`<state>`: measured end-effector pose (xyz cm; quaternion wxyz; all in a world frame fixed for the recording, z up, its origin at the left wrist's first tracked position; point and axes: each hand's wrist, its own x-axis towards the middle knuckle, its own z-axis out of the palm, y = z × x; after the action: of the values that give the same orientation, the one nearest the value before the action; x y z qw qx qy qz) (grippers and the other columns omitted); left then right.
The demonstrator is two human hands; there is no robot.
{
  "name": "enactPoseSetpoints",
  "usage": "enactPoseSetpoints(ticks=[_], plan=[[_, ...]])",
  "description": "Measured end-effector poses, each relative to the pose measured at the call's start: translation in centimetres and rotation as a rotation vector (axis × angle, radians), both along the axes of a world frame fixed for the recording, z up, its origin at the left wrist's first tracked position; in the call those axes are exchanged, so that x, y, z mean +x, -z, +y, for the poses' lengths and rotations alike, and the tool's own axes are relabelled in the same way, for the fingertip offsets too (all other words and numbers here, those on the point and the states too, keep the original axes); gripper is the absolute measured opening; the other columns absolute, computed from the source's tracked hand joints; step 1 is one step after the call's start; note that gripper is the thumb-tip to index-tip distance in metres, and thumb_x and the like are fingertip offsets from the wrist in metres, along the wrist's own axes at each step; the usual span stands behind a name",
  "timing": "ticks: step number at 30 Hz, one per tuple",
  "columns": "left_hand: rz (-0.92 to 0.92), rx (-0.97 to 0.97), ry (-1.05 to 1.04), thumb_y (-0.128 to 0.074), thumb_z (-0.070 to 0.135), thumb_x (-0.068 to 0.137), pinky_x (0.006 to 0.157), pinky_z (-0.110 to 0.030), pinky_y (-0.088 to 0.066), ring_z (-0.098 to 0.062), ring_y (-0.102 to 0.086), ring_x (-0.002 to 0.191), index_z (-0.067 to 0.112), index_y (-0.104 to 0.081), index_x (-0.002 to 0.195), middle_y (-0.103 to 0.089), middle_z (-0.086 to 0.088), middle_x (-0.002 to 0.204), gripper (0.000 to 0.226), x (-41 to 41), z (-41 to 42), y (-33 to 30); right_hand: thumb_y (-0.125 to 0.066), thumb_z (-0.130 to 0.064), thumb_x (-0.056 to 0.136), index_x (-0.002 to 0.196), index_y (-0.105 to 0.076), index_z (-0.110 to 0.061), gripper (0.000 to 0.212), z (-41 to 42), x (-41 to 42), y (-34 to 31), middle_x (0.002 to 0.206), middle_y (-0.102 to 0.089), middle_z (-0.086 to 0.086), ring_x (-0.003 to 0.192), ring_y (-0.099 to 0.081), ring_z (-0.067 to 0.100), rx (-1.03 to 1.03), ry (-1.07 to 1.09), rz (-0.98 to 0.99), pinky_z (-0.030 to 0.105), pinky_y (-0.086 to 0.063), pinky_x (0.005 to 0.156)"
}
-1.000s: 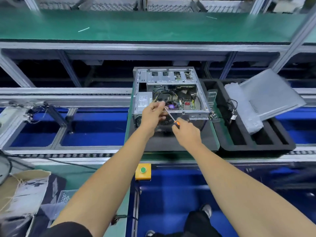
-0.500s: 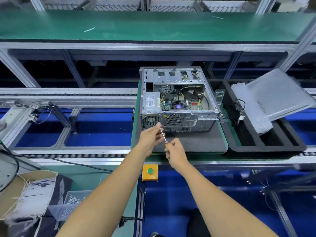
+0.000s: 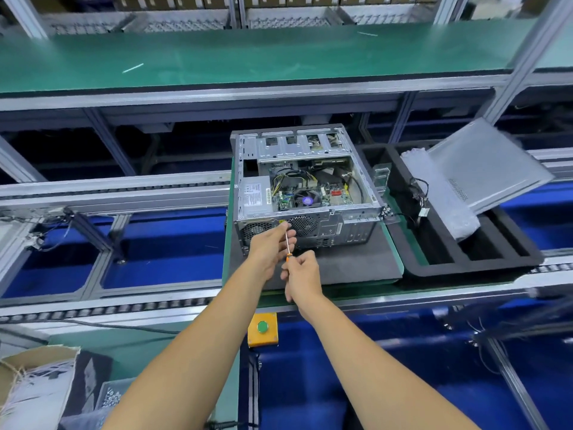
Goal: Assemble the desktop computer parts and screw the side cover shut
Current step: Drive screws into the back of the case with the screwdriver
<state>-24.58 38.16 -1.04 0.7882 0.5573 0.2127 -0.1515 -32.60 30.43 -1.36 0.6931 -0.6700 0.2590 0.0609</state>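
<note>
An open desktop computer case (image 3: 338,221) lies on its side on a grey mat, with the motherboard, fan and cables showing. Its silver side cover (image 3: 486,162) leans on the black foam tray (image 3: 483,262) to the right. A thin screwdriver (image 3: 288,243) with an orange handle points up at the case's rear panel, near the left vent. My right hand (image 3: 302,276) grips the handle. My left hand (image 3: 269,246) pinches the shaft near the tip, just in front of the rear panel.
A bubble-wrapped part (image 3: 440,197) and a black cable (image 3: 418,197) lie in the foam tray. A yellow box with a green button (image 3: 263,328) sits on the front rail. A cardboard box (image 3: 34,386) and a bin of screws (image 3: 111,398) stand at lower left.
Both hands pulled back out of the case's inside to its rear panel, carrying the screwdriver. Its tip now sits near the left vent. The view shifted, so the case appears farther right.
</note>
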Motion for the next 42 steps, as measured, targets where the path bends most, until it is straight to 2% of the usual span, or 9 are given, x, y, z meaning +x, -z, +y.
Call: enactPoseSetpoints(ticks=[7,15,25,32,34,36,39,40,42], plan=[[-0.009,0.018,-0.043,-0.068,0.022,0.097,0.056,-0.020,-0.055,-0.009,-0.069,0.061,0.009,-0.075,0.102,-0.079,-0.004,0.083,0.016,0.5,-0.2,-0.2,-0.048,-0.026,0.104,0.087,-0.039,-0.020,0.020,0.3,0.8,-0.2,0.072,-0.064,0.005,0.038,-0.044,0.017,-0.141,-0.029,-0.002,0.028,-0.034,0.037],[-0.039,0.035,-0.034,-0.065,0.019,0.099,0.055,-0.021,-0.054,-0.009,-0.062,0.058,0.010,-0.076,0.102,-0.077,-0.001,0.080,0.015,0.9,-0.4,0.0,-0.044,-0.028,0.101,0.094,-0.040,-0.023,0.010,0.7,0.2,-0.9,0.077,-0.067,-0.002,0.074,-0.061,0.022,-0.414,-0.096,-0.005,0.044,-0.050,0.073],[-0.046,0.116,0.048,-0.060,0.024,0.103,0.055,-0.021,-0.053,-0.009,-0.064,0.058,0.009,-0.075,0.102,-0.076,0.002,0.074,0.021,1.3,-0.1,-0.4,-0.044,-0.029,0.102,0.099,-0.042,-0.020,0.010,1.3,0.6,-1.2,0.084,-0.069,0.002,0.079,-0.065,0.027,-0.413,-0.051,0.051,0.046,-0.052,0.074],[-0.050,0.083,0.000,-0.059,0.026,0.103,0.059,-0.023,-0.056,-0.012,-0.065,0.061,0.004,-0.074,0.103,-0.075,-0.005,0.078,0.027,0.7,-0.4,-0.8,-0.048,-0.032,0.101,0.098,-0.044,-0.021,0.012,1.4,0.7,-1.4,0.086,-0.069,0.001,0.076,-0.063,0.022,-0.449,-0.006,0.061,0.035,-0.044,0.062],[-0.093,0.208,0.025,-0.058,0.034,0.103,0.057,-0.026,-0.058,-0.017,-0.069,0.062,0.002,-0.072,0.097,-0.074,-0.010,0.077,0.035,0.4,-0.2,-1.2,-0.051,-0.034,0.099,0.096,-0.046,-0.022,0.013,1.2,0.7,-1.5,0.081,-0.071,-0.003,0.077,-0.065,0.023,-0.387,0.032,0.087,0.038,-0.049,0.067],[-0.209,0.485,0.018,-0.050,0.044,0.105,0.052,-0.030,-0.055,-0.018,-0.065,0.057,0.007,-0.068,0.087,-0.071,-0.009,0.070,0.045,0.0,0.3,-1.6,-0.053,-0.035,0.097,0.094,-0.047,-0.022,0.014,1.2,0.8,-1.7,0.077,-0.071,-0.004,0.078,-0.067,0.024,-0.335,0.068,0.110,0.040,-0.052,0.074],[-0.494,0.881,-0.146,-0.037,0.044,0.103,0.052,-0.033,-0.040,-0.012,-0.047,0.054,0.020,-0.050,0.067,-0.054,0.002,0.058,0.046,-0.7,1.7,-2.0,-0.055,-0.035,0.095,0.093,-0.052,-0.020,0.015,1.2,0.8,-2.0,0.071,-0.072,-0.005,0.073,-0.070,0.028,-0.268,0.117,0.131,0.045,-0.058,0.079],[-0.592,0.924,-0.178,-0.036,0.041,0.101,0.056,-0.035,-0.037,-0.012,-0.043,0.058,0.020,-0.048,0.067,-0.051,0.002,0.060,0.042,-0.4,2.3,-2.3,-0.056,-0.034,0.094,0.092,-0.055,-0.020,0.014,1.2,0.8,-2.0,0.069,-0.073,-0.006,0.066,-0.069,0.026,-0.241,0.136,0.137,0.046,-0.058,0.079],[-0.735,1.015,-0.095,-0.038,0.035,0.102,0.075,-0.036,-0.035,-0.012,-0.048,0.084,0.024,-0.060,0.081,-0.059,0.010,0.078,0.032,1.3,3.3,-3.2,-0.056,-0.032,0.093,0.089,-0.060,-0.019,0.015,1.1,0.6,-1.8,0.064,-0.073,-0.009,0.043,-0.061,0.017,-0.186,0.170,0.144,0.044,-0.058,0.079]])
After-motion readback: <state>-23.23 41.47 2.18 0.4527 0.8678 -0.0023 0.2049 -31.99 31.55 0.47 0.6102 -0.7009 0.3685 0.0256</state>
